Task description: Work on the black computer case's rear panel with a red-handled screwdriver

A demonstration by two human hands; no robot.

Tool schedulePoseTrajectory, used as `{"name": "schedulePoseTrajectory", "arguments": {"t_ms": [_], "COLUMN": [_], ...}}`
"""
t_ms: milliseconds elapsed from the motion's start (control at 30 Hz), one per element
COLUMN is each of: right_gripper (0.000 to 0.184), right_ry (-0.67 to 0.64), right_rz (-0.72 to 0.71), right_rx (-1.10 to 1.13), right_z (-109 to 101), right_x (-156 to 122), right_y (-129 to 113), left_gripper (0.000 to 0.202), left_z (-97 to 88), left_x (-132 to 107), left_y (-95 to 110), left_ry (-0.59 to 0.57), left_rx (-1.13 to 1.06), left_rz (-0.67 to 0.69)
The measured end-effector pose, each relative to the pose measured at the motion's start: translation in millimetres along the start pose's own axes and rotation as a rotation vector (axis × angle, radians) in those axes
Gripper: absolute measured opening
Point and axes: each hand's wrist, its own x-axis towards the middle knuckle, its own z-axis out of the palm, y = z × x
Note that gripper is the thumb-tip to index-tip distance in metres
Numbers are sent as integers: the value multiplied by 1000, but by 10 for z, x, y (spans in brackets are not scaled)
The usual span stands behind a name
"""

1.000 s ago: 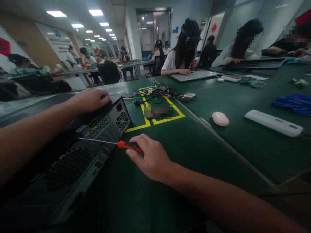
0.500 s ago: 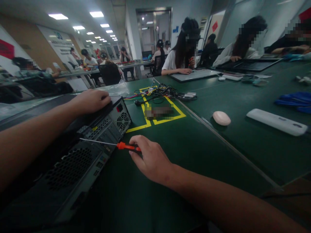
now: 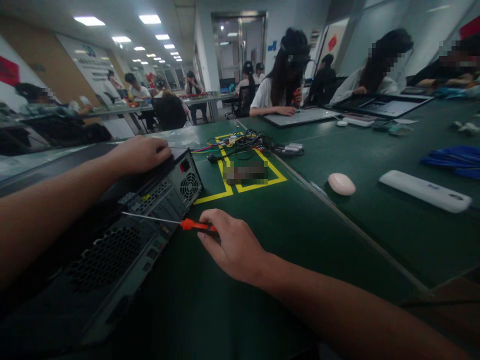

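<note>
A dark computer case (image 3: 161, 195) lies at the left, its back panel with fan grille, ports and honeycomb vent turned toward me. My left hand (image 3: 144, 152) rests on its top near the rear edge, fingers bent together against the case; their tips are partly hidden. In my right hand (image 3: 232, 245) is a screwdriver (image 3: 192, 225) with an orange and black handle, held by closed fingers. Its long thin shaft points left, and its tip appears against the back panel above the honeycomb vent. Whether the tip touches a screw, I cannot tell.
Tangled cables (image 3: 255, 142) and a pixelated object (image 3: 245, 173) lie by yellow tape (image 3: 262, 185) on the green table (image 3: 300, 240). A pale rounded object (image 3: 341, 184), a long white device (image 3: 423, 190) and blue fabric (image 3: 453, 159) are at the right. People work across the table.
The screwdriver and both hands stay almost in place. The view shifts very slightly. Across the table, the panel before a co-worker at the right shows a brighter surface.
</note>
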Motion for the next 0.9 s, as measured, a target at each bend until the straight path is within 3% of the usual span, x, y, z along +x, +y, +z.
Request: {"name": "schedulePoseTrajectory", "arguments": {"t_ms": [900], "right_gripper": [21], "right_ry": [-7], "right_rz": [8], "right_rx": [-30], "right_z": [-21], "right_x": [-5], "right_y": [-11], "left_gripper": [51], "left_z": [-3], "left_x": [8], "left_y": [5], "left_ry": [-19], "left_rx": [-25], "left_rz": [-13]}}
